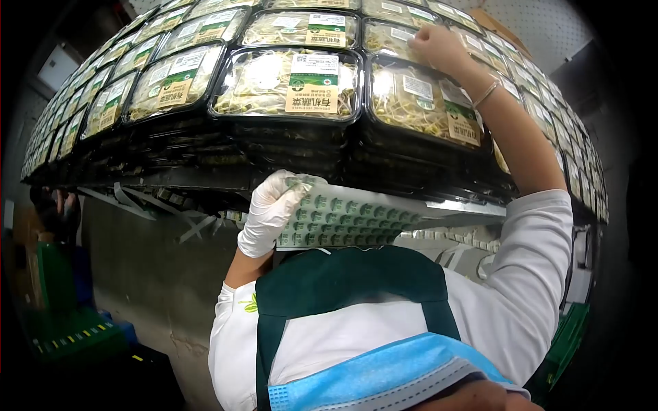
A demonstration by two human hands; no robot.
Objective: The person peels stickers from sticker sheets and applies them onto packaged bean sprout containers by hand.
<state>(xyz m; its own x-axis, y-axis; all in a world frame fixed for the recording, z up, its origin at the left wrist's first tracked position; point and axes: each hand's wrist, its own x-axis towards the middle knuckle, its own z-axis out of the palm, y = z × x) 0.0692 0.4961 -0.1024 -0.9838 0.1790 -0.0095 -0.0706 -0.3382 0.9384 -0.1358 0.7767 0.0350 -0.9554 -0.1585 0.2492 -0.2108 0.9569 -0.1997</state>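
Note:
My left hand [271,209], in a white glove, grips the upper left corner of a sheet of round green stickers [349,218], held below the edge of the stacked packs. My right hand [435,48], bare, with a bracelet at the wrist, is over a clear-lidded pack [391,40] in the second row. Its fingers are curled together, and what they hold, if anything, is too small to tell. Nearer, a sprout pack [411,85] bears a white label and a green and tan label. Beside it on the left sits another labelled pack [240,79].
Many stacked black trays of sprouts [175,79] curve across the upper view. At the far left, part of another person [62,205] shows near green crates [58,274]. A green crate [569,335] stands at the lower right.

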